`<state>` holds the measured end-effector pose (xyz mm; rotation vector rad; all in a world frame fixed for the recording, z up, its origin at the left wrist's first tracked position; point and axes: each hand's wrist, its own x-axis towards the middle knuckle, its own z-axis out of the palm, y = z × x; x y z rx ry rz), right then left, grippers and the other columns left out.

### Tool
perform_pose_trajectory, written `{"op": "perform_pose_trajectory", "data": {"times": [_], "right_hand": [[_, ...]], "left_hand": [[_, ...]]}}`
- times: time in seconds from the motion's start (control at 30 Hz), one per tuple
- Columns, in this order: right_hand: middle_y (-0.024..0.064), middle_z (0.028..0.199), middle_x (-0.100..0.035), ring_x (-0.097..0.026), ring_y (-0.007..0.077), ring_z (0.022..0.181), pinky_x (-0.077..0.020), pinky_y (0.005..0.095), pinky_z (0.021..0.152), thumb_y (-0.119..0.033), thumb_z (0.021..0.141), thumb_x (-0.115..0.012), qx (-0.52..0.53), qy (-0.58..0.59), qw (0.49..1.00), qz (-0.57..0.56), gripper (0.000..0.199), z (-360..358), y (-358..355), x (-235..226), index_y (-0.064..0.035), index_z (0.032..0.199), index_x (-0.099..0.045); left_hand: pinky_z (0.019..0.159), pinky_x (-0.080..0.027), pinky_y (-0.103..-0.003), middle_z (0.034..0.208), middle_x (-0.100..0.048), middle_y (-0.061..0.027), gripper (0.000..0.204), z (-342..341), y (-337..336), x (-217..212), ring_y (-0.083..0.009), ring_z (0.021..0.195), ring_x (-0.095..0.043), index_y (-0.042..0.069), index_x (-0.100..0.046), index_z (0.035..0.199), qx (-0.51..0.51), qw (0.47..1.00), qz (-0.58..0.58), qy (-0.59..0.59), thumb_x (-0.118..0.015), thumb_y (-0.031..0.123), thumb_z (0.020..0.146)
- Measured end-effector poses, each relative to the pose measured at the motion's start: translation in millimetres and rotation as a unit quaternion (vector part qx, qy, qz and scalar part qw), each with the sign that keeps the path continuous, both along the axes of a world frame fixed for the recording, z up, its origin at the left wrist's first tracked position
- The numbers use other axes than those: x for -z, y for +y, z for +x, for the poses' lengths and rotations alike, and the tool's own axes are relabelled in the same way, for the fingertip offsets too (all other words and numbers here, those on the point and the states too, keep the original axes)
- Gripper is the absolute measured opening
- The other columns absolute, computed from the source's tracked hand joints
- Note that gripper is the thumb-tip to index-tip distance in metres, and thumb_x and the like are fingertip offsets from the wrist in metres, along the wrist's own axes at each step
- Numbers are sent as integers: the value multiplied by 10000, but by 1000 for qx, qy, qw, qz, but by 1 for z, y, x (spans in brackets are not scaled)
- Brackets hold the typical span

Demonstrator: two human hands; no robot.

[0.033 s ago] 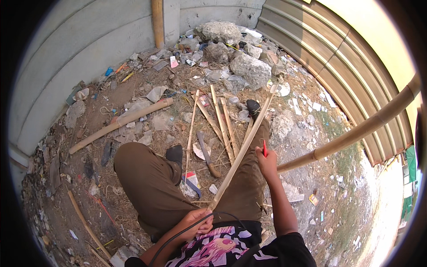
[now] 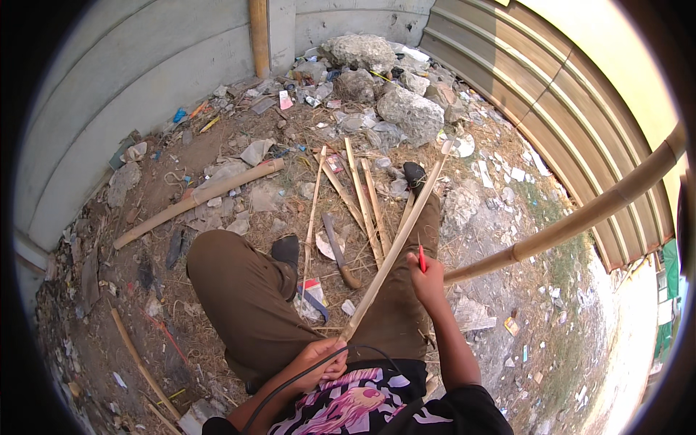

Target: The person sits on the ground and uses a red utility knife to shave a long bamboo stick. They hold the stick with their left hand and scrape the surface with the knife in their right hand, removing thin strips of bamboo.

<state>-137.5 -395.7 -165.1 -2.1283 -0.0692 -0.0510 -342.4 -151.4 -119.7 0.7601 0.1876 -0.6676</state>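
A long bamboo strip (image 2: pixel 395 246) slants across my lap, its far end past my right shoe. My left hand (image 2: pixel 326 357) is closed around its near end, close to my waist. In my closed right hand (image 2: pixel 428 280) is a slim red tool (image 2: pixel 422 258) with a thin pointed tip; its exact kind is unclear. That hand is just right of the strip, above my right leg, apart from the strip. Between my legs lies a machete (image 2: pixel 336 250) with a wooden handle, beside several split bamboo strips (image 2: pixel 359 196).
A thick bamboo pole (image 2: pixel 551 238) slopes in from the right, close to my right hand. Another bamboo length (image 2: pixel 199 204) lies left. Large rocks (image 2: pixel 409 114) and litter are ahead, by a grey wall (image 2: pixel 145 94) and a corrugated panel (image 2: pixel 536 109). A dark cable (image 2: pixel 290 380) crosses my left forearm.
My right hand has moved slightly left and nearer to my body, bringing the red tool closer to the strip. My left hand and the strip look unchanged.
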Motion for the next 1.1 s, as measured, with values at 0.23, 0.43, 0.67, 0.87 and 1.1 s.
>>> {"op": "perform_pose_trajectory", "data": {"times": [0.23, 0.43, 0.67, 0.87, 1.1], "right_hand": [[131, 626, -602, -619, 359, 571, -474, 451, 511, -200, 868, -656, -174, -132, 964, -149, 239, -109, 43, -13, -68, 692, -562], [88, 585, -581, -616, 296, 511, -470, 420, 470, -178, 853, -675, -192, -242, 935, -175, 230, -106, 45, -8, -93, 675, -558], [93, 577, -588, -611, 293, 489, -476, 417, 469, -163, 863, -660, -156, -241, 939, -189, 228, -101, 56, -7, -90, 671, -561], [120, 569, -568, -590, 327, 492, -457, 440, 466, -157, 890, -639, -101, -252, 947, -173, 284, -67, 67, -10, -74, 635, -544], [118, 518, -563, -594, 331, 468, -459, 450, 459, -205, 893, -631, 35, -314, 926, -207, 312, 26, 56, -27, -79, 619, -552]], "left_hand": [[457, -252, -196, 633, -354, 35, 334, -3, -2, -2, -47, 527, -332, 82, -449, 846, -25, 999, 42, -10, -446, 316, 1083], [465, -243, -207, 639, -346, 32, 339, -2, -5, -11, -50, 527, -315, 89, -431, 837, -38, 997, 72, -3, -465, 326, 1076], [460, -227, -229, 614, -317, 29, 362, -3, -9, -16, -53, 496, -265, 101, -380, 824, -49, 994, 91, -22, -411, 344, 1090], [456, -224, -234, 594, -314, 30, 380, -2, -9, -17, -55, 484, -268, 107, -373, 818, -55, 991, 121, -20, -404, 372, 1089], [468, -228, -247, 608, -321, 23, 389, -1, -12, -12, -66, 489, -275, 101, -373, 822, -65, 984, 164, -37, -403, 384, 1087]]}}
